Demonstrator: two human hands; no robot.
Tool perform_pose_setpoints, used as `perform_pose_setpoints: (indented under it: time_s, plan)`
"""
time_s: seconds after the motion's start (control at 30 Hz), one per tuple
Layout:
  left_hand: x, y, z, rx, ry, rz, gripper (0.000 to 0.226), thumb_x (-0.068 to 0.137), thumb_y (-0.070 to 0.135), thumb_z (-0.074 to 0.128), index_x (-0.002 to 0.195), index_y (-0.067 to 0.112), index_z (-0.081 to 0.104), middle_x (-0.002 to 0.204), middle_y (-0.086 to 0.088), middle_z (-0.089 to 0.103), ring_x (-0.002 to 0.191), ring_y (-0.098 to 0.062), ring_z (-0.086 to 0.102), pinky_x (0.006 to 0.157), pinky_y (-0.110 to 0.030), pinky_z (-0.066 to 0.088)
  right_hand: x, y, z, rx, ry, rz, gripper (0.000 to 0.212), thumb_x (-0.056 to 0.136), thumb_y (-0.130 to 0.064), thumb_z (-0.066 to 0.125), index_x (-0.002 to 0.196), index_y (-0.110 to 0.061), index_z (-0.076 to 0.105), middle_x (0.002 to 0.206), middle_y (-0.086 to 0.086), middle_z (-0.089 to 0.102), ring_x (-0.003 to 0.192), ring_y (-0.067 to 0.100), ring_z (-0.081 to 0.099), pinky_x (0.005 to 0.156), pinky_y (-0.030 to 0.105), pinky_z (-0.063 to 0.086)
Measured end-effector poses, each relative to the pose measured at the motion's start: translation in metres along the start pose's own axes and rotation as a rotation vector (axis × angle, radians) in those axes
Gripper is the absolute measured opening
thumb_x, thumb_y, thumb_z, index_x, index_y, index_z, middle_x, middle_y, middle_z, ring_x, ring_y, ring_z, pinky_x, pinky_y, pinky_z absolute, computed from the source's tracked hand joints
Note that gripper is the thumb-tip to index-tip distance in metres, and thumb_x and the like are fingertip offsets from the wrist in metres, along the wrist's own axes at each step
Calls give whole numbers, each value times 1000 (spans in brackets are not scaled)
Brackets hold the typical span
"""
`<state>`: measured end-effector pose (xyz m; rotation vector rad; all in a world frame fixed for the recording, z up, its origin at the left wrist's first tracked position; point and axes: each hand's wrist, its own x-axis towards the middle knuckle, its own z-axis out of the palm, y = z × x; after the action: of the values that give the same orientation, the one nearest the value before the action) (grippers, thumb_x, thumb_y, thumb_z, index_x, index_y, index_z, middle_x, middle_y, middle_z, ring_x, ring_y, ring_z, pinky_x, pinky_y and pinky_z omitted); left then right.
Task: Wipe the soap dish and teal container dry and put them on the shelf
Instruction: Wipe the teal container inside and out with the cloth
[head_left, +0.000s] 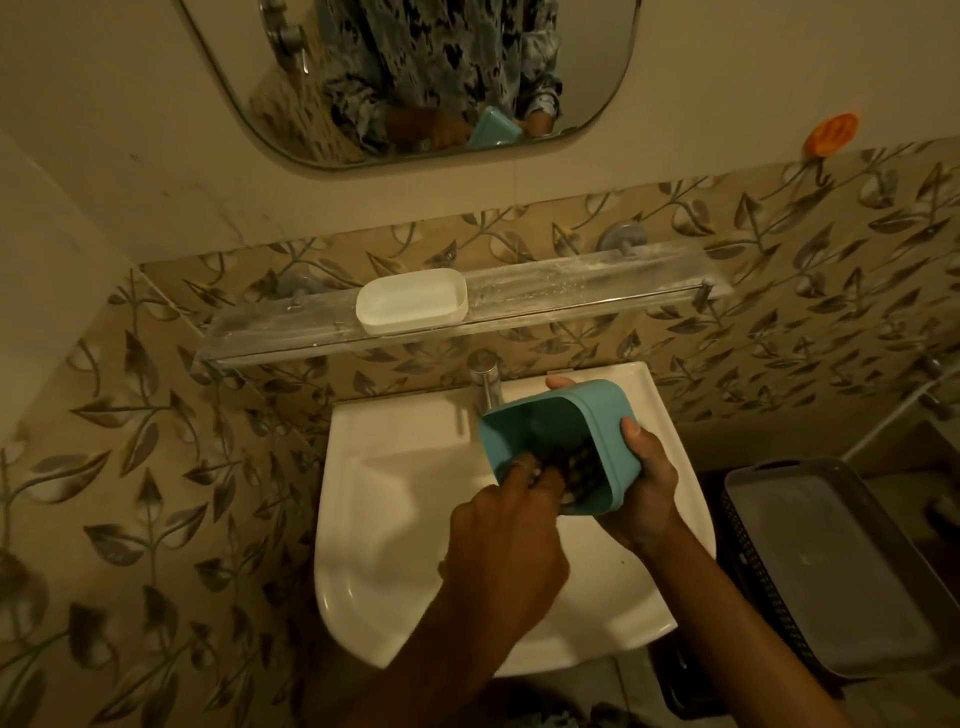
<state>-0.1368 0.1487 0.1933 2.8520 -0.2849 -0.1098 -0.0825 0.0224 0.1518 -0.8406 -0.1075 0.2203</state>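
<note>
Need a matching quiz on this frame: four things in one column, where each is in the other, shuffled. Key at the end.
Things
1. soap dish
2. teal container
3. left hand
4. basket

Places
A. fingers in the teal container, on a cloth
B. right of the sink
C. on the glass shelf
D. gripped by the right hand, above the sink

Pairs: 1-C, 2-D, 3-A, 4-B

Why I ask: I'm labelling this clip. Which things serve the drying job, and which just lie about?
Job: teal container, gripped by right hand; cloth in left hand; soap dish on shelf.
Lying about: sink, tap, mirror, grey basket, orange wall fitting.
</note>
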Motion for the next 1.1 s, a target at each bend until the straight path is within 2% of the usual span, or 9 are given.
perform_pose_setpoints:
  time_s: [0.17, 0.33, 0.47, 0.63, 0.7, 0.8, 0.9, 1.0, 1.1]
  plan:
    - [2, -11, 6, 3, 13, -6, 50, 89, 21, 54, 135, 29, 38, 149, 4, 34, 112, -20, 55, 86, -34, 49, -3, 0, 0, 21, 8, -7, 91, 60, -59, 75, 131, -7, 51, 117, 16, 61, 109, 30, 55, 95, 44, 43]
    - [-2, 2, -7, -396, -37, -58, 42, 88, 17, 53, 128, 30, 48, 132, 8, 51, 112, -13, 56, 92, -27, 49, 0, 4, 3, -76, 20, 1, 84, 65, -61, 70, 129, -9, 53, 114, 17, 61, 105, 31, 56, 94, 45, 43]
    - [0, 14, -27, -827, -183, -73, 33, 92, 12, 48, 105, 42, 55, 107, 11, 61, 91, 8, 61, 71, -9, 51, 1, 15, -3, -49, 22, 3, 80, 68, -59, 69, 130, -12, 51, 111, 12, 64, 101, 24, 61, 87, 36, 51]
    - [5, 1, -42, -1428, -324, -349, 45, 87, -5, 44, 97, 34, 65, 91, -3, 74, 72, -19, 71, 61, -28, 57, 4, 11, -3, -123, 46, -3, 82, 70, -61, 68, 132, -12, 46, 112, 7, 66, 103, 20, 62, 86, 31, 53]
    - [3, -2, -35, -1302, -318, -257, 48, 88, -5, 44, 113, 33, 60, 102, -3, 71, 84, -18, 70, 68, -29, 57, 7, 7, -1, -184, 36, -5, 83, 68, -62, 69, 130, -12, 46, 109, 3, 68, 101, 18, 64, 84, 29, 53]
    - [-1, -3, -13, -734, -180, 5, 48, 90, 4, 52, 129, 31, 48, 131, 3, 56, 115, -12, 57, 95, -30, 51, 9, 6, -2, -215, 24, -27, 81, 67, -62, 70, 128, -14, 47, 105, 0, 69, 96, 16, 65, 81, 28, 54]
    - [6, -10, -2, -176, -62, -25, 44, 90, 14, 56, 131, 28, 47, 135, 5, 49, 118, -16, 52, 97, -31, 45, 6, 8, -4, -168, 10, -50, 83, 65, -63, 71, 128, -14, 48, 109, 3, 68, 102, 19, 63, 87, 33, 54]
    - [13, -21, 0, -37, -77, -53, 39, 91, 14, 54, 129, 24, 48, 132, 1, 49, 114, -19, 51, 93, -37, 48, 3, 8, -1, -143, 14, -59, 85, 64, -62, 72, 129, -14, 49, 112, 6, 67, 105, 21, 62, 90, 34, 52]
    - [8, -20, 2, -172, -61, -21, 43, 90, 10, 55, 129, 24, 48, 138, 3, 46, 117, -18, 53, 96, -31, 48, 2, 9, 0, -133, 39, -63, 84, 65, -63, 71, 129, -12, 51, 113, 8, 66, 106, 24, 60, 92, 36, 51]
